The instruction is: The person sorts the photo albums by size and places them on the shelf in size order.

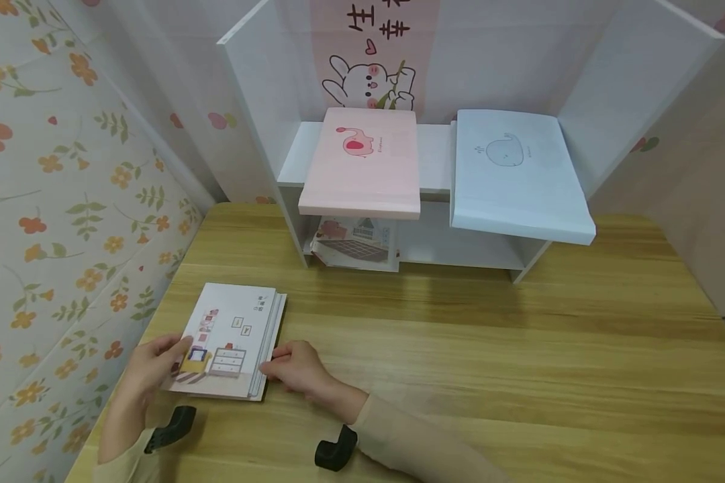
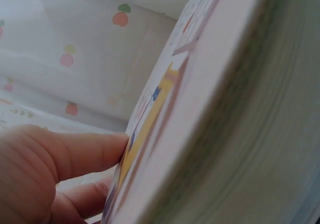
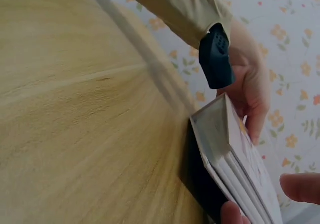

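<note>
A thick white hardcover book (image 1: 242, 335), its cover printed with a dresser, frames and a yellow armchair, lies at the table's left side. My left hand (image 1: 154, 365) holds its left edge, thumb on the cover. Seen from the left wrist, the left thumb (image 2: 92, 154) presses on the cover (image 2: 155, 129), and the page edges face the camera. My right hand (image 1: 305, 372) grips the opposite edge, where the layers show. In the right wrist view, a fingertip (image 3: 232, 213) touches the back cover and the thumb (image 3: 302, 186) is on the front side; the other fingers are hidden.
At the back stands a white shelf (image 1: 459, 235). A pink elephant book (image 1: 362, 161) and a blue whale book (image 1: 513, 174) overhang its upper board. A printed book (image 1: 356, 245) sits in the lower compartment. Flowered cloth (image 1: 66, 235) borders the wooden table (image 1: 459, 376) on the left.
</note>
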The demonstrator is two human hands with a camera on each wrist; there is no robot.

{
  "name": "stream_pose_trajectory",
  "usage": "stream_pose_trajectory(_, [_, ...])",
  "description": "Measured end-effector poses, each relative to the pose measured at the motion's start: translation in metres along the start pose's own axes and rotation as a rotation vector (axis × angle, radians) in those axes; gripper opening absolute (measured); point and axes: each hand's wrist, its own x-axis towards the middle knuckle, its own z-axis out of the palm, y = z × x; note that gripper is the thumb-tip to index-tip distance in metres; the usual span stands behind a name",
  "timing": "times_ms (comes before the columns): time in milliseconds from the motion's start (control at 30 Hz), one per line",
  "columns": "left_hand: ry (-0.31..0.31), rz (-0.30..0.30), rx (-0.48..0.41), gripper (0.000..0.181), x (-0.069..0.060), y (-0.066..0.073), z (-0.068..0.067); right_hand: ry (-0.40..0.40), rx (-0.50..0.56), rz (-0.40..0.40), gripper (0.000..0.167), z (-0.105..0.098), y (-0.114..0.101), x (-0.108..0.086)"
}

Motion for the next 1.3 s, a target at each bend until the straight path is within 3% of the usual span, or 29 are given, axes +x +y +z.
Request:
stream_pose_trajectory(100, [-0.035,0.002,-0.035,0.062,-0.003,-0.001,-0.002,0.017,-0.008,-0.03,0.025,0.001,0.001,0.0])
stream_pose_trajectory(400, [-0.2,0.005,-0.286,0.046,-0.012,-0.006,-0.003,0.08,0.024,-0.113,0.032,0.002,0.005,0.003])
stream_pose_trajectory(633, [-0.208,0.031,-0.411,0.008,-0.016,-0.013,-0.002,0.083,0.027,-0.155,0.035,-0.001,0.004,0.002])
stream_pose_trajectory(733, [-0.196,0.044,-0.455,0.01,-0.021,-0.015,-0.001,0.074,0.016,-0.187,0.038,-0.004,0.002,0.0])
stream_pose_trajectory(900, [-0.195,0.113,-0.543,0.021,-0.028,-0.014,0.001,0.062,-0.027,-0.233,0.04,-0.014,-0.003,-0.007])
stream_pose_trajectory(1300, [-0.27,0.332,-0.735,0.036,-0.038,-0.009,0.014,0.081,-0.085,-0.318,0.043,-0.039,-0.017,-0.029])
